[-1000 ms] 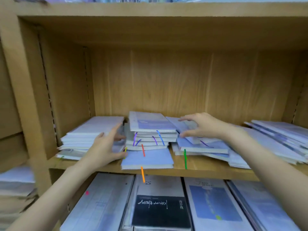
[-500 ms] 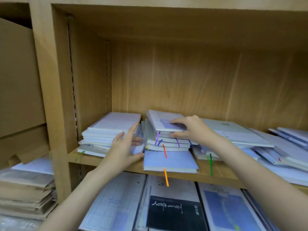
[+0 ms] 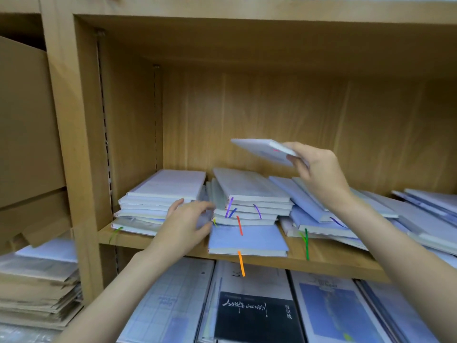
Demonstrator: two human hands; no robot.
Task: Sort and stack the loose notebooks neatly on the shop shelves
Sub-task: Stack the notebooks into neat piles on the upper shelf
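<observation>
shelf (image 3: 247, 107): matt wood grain | notebooks (image 3: 247, 186): smooth paper covers

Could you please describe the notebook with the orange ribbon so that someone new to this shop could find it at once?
Look at the wooden shelf at hand height, at the middle stack between the person's arms. The notebook with the orange ribbon lies flat at the bottom of it, pulled forward to the shelf's front edge. Only its orange ribbon hangs down over that edge; its pale blue cover is largely bare.
</observation>
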